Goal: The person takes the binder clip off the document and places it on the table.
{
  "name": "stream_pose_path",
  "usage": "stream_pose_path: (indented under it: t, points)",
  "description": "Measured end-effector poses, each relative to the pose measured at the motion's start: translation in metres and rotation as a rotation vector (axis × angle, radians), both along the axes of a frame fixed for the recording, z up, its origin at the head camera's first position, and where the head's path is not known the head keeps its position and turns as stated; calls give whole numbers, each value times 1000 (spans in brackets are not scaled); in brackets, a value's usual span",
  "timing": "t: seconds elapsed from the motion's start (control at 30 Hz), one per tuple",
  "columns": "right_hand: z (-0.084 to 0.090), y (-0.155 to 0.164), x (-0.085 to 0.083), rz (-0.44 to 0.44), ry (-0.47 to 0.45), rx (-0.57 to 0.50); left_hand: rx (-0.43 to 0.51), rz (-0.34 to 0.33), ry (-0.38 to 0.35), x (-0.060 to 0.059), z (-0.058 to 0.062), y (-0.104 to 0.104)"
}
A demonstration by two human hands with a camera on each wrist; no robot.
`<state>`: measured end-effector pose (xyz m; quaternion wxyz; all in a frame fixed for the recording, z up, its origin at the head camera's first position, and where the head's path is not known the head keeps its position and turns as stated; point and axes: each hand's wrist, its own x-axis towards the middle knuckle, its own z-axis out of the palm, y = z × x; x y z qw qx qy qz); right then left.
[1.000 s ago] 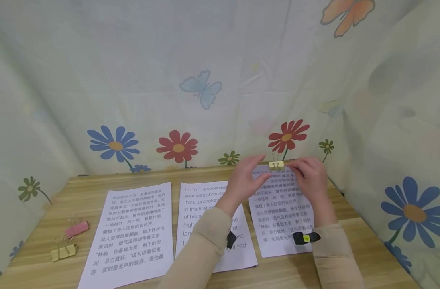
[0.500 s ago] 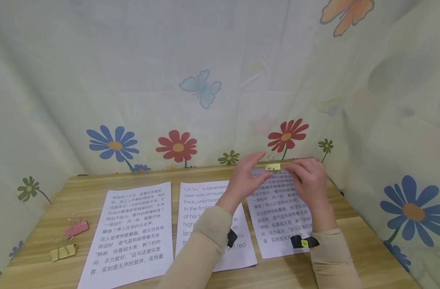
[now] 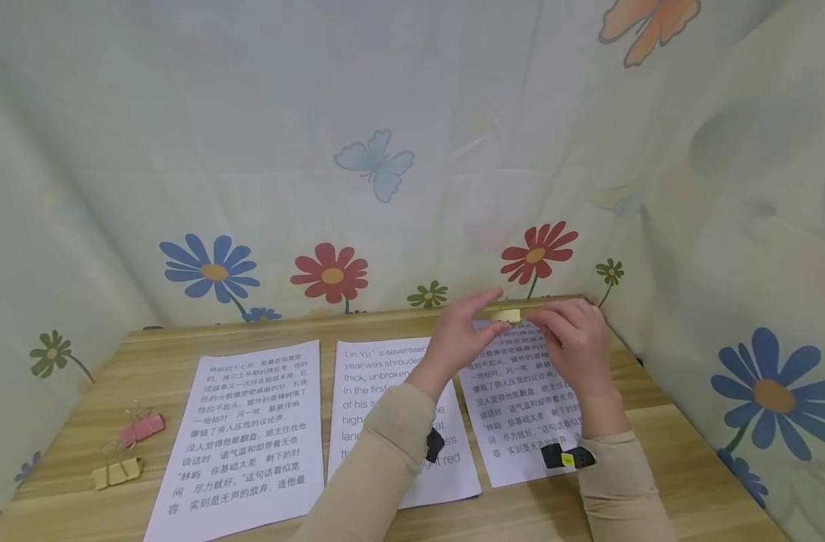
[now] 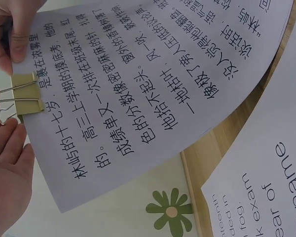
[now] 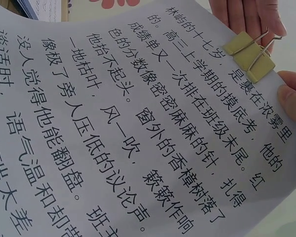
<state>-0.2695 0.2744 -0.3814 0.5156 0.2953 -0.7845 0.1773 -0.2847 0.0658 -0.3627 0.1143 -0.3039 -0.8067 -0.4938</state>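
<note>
Gold binder clip sits clamped on the top edge of the right-hand sheet, at the far end of the table — that stack looks fastened to me. My left hand lies flat-fingered against the clip's wire handles, my right hand pinches the page's top edge just beside it, lifting it off the wood. The middle sheet and left sheet lie loose, and a pink clip and a second gold clip wait at the left edge — work remaining, I reckon.

Clip's wire handles too small
</note>
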Motion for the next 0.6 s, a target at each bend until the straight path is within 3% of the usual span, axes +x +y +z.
stream_pose_path:
  t: [0.6]
  points:
    - [-3,-2,3,9,10,-1,119,1,-35,0,-7,3]
